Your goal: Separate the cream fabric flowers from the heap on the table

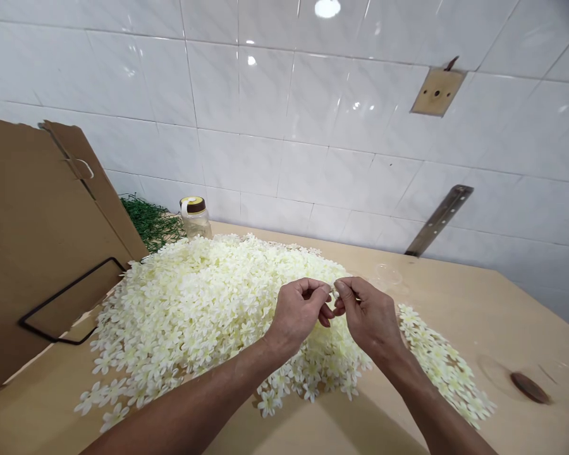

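Observation:
A large heap of small cream-white artificial flowers [194,309] covers the wooden table [493,316]. Above its right side my left hand [298,311] and my right hand [367,315] meet, fingertips pinched together on one small white flower [335,293], which is mostly hidden by the fingers. A second, thinner strip of the same flowers [443,363] lies to the right of my right wrist.
A brown cardboard box [38,253] with a black outline stands at the left. Behind the heap are green plastic stems [149,221] and a clear jar with a brown lid [195,217]. A white tiled wall [284,126] closes the back. A clear plastic piece [389,276] lies nearby.

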Available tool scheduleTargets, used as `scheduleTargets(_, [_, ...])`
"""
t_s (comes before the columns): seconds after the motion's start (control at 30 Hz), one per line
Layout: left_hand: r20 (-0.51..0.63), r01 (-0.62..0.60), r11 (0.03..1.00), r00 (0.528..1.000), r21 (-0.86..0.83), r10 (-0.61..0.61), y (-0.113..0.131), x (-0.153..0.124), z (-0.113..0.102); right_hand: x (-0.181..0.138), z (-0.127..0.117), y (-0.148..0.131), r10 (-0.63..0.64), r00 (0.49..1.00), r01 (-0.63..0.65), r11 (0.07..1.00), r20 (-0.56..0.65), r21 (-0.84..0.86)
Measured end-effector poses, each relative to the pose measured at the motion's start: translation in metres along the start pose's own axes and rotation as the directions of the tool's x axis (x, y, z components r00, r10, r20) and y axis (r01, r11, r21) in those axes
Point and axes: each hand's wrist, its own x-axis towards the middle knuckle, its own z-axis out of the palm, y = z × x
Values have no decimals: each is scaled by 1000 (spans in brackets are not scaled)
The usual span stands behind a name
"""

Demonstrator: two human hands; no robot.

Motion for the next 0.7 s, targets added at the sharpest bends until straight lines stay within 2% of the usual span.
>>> scheduleTargets(0.17, [-8, -16, 1000, 1000, -27, 15, 1, 1, 0, 5, -2, 3, 166, 971, -205, 947, 170, 246])
scheduleTargets(0.27, [-10, -19, 999, 1000, -31, 18, 1, 0, 0, 8, -4, 7, 199, 959, -259, 901, 200, 348])
scheduleTargets(0.47, [24, -50, 997, 998, -65, 51, -3, -2, 1, 8, -6, 10, 166, 968, -228, 892, 186, 391])
scheduleTargets(0.7, [27, -60, 996, 998, -66, 62, 1, -2, 1, 7, -6, 8, 124, 964, -215, 884, 234, 415])
